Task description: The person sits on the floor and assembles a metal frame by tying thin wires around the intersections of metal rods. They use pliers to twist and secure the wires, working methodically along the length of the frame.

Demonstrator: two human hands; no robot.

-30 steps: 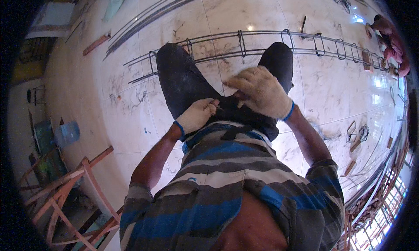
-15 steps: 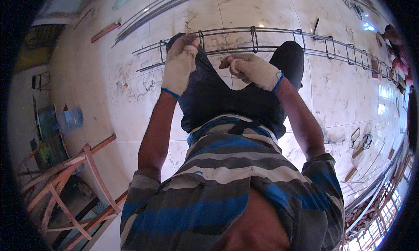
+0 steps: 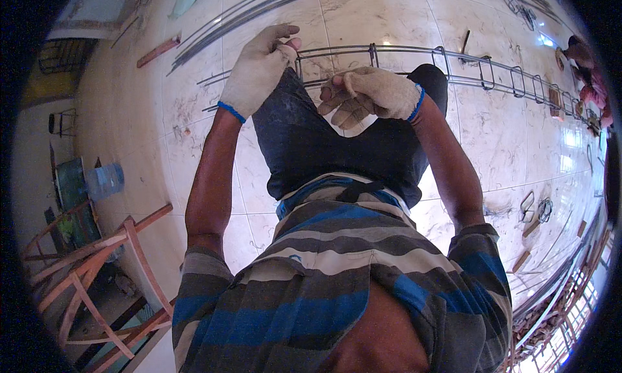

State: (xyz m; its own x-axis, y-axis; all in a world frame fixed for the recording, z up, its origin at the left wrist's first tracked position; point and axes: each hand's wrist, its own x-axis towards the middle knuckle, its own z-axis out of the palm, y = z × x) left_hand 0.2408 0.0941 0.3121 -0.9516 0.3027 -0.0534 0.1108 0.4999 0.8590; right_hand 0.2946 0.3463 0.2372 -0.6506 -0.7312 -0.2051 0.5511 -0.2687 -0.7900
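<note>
Steel cage (image 3: 372, 55) lies across the tile floor (image 3: 512, 139) past my knees (image 3: 430, 84), running toward its right edge, likely for reach; left hand (image 3: 254, 73) above, right hand (image 3: 372, 95) half-curled, can't tell if either grips anything.

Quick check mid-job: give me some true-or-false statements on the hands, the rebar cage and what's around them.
1. The left hand and right hand wear pale gloves. True.
2. The rebar cage stands upright. False: it stretches lengthwise, low over the floor.
3. A bluish container is on the picture's left side. True.
4. The right hand lies flat on the floor. False: it is raised, fingers bent.
5. Another person is at the far right. True.
</note>
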